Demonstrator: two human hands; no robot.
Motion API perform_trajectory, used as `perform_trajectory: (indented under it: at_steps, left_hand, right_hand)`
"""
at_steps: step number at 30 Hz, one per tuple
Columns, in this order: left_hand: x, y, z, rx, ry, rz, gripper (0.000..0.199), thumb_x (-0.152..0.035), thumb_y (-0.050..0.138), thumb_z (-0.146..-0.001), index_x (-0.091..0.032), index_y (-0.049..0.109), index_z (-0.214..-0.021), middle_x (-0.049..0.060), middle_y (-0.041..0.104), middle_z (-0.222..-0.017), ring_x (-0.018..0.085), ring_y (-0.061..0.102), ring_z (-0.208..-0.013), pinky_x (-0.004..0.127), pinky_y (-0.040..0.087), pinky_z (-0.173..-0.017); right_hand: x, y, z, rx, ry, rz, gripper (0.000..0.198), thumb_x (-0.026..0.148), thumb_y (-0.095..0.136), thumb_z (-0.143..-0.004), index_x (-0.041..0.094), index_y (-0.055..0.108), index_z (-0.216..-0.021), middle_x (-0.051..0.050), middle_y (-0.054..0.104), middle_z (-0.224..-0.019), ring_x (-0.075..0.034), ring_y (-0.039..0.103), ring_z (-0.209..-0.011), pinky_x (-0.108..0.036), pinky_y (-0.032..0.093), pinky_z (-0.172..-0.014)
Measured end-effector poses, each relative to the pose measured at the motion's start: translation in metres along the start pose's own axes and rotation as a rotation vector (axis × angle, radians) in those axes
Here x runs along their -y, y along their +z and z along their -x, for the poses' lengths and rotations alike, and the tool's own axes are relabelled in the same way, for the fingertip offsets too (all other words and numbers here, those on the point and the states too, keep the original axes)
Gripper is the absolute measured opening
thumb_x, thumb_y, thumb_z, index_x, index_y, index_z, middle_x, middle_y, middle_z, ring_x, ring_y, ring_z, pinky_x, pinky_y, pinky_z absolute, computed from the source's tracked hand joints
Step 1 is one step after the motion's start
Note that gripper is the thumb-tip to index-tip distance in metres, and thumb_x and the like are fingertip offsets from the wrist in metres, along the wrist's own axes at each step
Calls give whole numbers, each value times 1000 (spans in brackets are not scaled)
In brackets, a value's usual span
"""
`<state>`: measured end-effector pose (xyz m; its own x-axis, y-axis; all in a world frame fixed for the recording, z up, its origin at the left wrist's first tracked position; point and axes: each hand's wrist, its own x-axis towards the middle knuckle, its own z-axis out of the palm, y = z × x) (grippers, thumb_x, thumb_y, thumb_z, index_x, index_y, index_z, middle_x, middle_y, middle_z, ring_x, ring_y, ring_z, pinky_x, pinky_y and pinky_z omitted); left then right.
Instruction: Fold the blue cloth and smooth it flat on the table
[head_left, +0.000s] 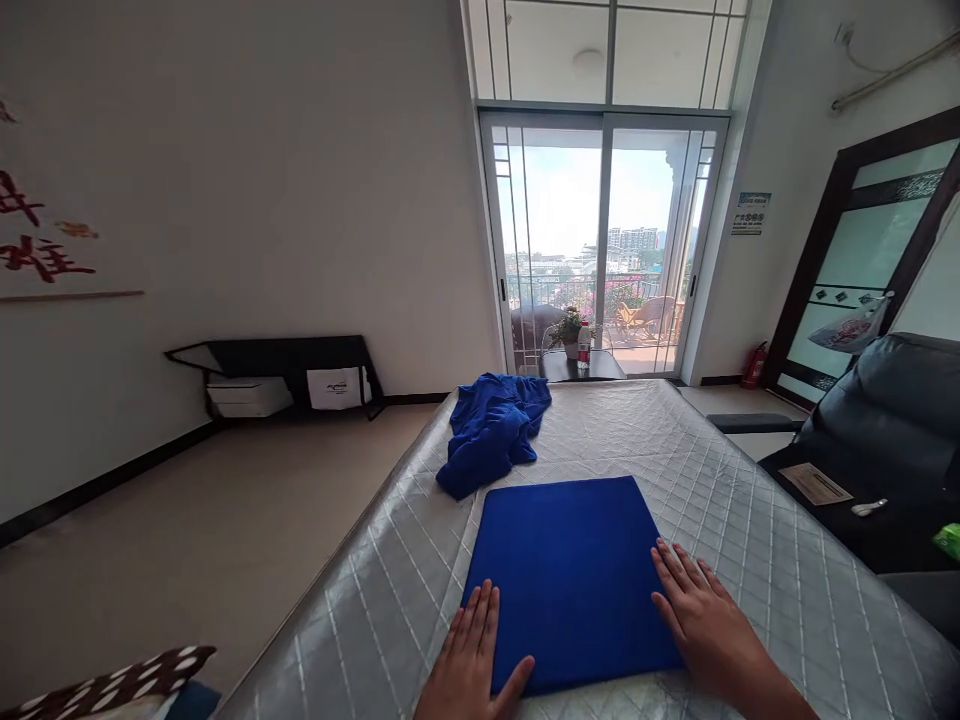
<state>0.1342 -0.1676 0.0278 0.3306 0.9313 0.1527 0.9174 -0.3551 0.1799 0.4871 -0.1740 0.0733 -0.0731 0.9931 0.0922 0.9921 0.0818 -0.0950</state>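
Observation:
A flat, neatly squared blue cloth (574,580) lies on the silvery quilted mattress (390,590). My left hand (472,655) rests flat on its near left edge, fingers stretched forward and thumb out to the side. On the right edge lies my right hand (705,615), its fingers extended, partly on the cloth and partly on the mattress. Beyond the folded piece, a crumpled blue cloth (495,430) sits in a loose heap near the mattress's far left side.
A small table with a bottle (583,345) and a potted plant (570,330) stands past the far end, before sliding glass doors. Right of the mattress is a black armchair (892,430). A low black rack (292,365) holds white boxes along the left wall.

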Motion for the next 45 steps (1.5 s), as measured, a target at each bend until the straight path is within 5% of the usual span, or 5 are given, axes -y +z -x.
perform_trajectory:
  at_steps: [6,12,21,26,45]
  left_hand:
    - [1,-1,1,-34,-1,-7,82,-66,39,-93,-21,7,-154,7,19,-159,32,27,-145,50,35,-115]
    - [-4,-1,-6,-16,-25,-33,78,-65,36,-95,-20,12,-154,8,23,-159,31,29,-144,48,35,-114]
    - [-142,-17,-123,31,387,89,69,-56,21,-101,-15,17,-156,10,20,-161,23,16,-149,43,24,-120]
    - [-181,9,-170,-40,366,164,67,-51,12,-103,-10,20,-155,11,22,-161,21,11,-150,42,19,-122]
    - [15,-6,-127,-52,-165,-37,84,-66,11,-97,-3,28,-152,17,24,-158,26,21,-148,45,22,-120]
  right_hand:
    - [9,-25,-67,75,0,52,62,45,21,-100,11,29,-152,-10,21,-160,-24,13,-149,-46,12,-120]
    - [-1,7,-91,79,91,-30,68,51,15,-100,12,16,-155,-7,12,-162,-22,4,-149,-45,7,-121]
    - [-12,20,-91,69,14,-6,62,37,19,-99,11,18,-155,-9,12,-162,-24,7,-149,-49,8,-120]
    - [-15,21,-89,88,1,24,60,26,22,-96,16,20,-155,-6,9,-163,-23,6,-149,-47,8,-120]
    - [-11,27,-95,74,63,24,65,42,14,-98,10,14,-155,-4,11,-162,-19,8,-149,-44,6,-121]
